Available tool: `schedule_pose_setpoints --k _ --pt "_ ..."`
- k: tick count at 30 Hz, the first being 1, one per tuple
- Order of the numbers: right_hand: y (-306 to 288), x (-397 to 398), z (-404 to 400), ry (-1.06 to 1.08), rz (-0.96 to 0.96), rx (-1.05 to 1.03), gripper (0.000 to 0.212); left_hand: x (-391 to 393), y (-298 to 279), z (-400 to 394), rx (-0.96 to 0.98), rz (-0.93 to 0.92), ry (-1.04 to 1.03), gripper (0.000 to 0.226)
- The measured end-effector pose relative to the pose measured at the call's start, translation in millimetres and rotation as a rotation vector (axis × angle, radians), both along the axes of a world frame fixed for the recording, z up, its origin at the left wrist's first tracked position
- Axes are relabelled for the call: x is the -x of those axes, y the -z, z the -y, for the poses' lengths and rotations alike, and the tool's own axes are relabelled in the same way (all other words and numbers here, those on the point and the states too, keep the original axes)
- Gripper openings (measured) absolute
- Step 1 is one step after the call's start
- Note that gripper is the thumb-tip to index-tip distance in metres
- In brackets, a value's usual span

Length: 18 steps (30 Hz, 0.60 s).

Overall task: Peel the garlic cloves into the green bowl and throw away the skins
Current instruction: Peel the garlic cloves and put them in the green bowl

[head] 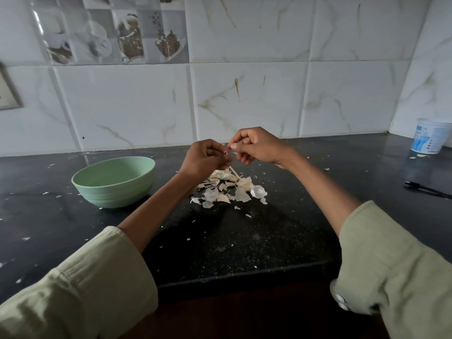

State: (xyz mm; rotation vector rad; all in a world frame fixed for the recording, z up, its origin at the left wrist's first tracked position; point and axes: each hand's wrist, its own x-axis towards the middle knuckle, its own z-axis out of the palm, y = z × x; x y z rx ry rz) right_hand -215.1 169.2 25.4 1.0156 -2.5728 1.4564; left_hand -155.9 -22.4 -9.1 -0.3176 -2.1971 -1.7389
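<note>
Garlic clove (228, 150), small and pale, sat between the two hands in the middle of the frame, held up above the dark counter (244, 241). Only a tiny bit of it showed, so I could not tell how much skin was on it. The left hand (203, 159) had its fingers curled in and pinched the clove from the left side. The right hand (256, 146) had its fingers curled too, and its thumb and first finger pinched at the clove from the right side. The two hands were touching or almost touching at the fingertips. Just below the hands, a pile of garlic skins (230, 189) lay on the counter, white and cream, with what looked like a few whole cloves mixed in. To the left of the pile stood the green bowl (113, 181), upright, near the left arm but apart from it. Its inside looked bare from this view. Tiny white bits of skin were spread all over the counter. Both arms wore light green sleeves (85, 297). At the right edge of the frame stood a white tub (429, 137) with blue marks, and below it lay a thin black stick (426, 190). A white tiled wall (244, 94) with marble lines stood behind the counter.
</note>
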Motion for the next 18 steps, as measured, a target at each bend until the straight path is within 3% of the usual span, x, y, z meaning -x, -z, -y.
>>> schedule_pose_setpoints --k 3,7,11,18 --pt "-5.3 3.1 -14.2 0.05 -0.118 -0.232 0.023 1.1 -0.5 0.7 0.203 -0.04 -0.019 0.013" --pt "-13.6 -2.4 -25.6 -0.051 -0.03 -0.476 0.025 -4.5 -3.2 -1.7 0.421 -0.104 0.057 0.021" --pt "-6.6 -2.4 -18.2 -0.11 0.025 -0.568 0.021 -2.8 -1.4 -0.7 0.548 -0.188 -0.03 0.019" --pt "-2.3 -4.0 -10.9 -0.096 0.048 -0.568 0.016 -7.7 -6.5 1.1 0.593 -0.165 0.109 0.04"
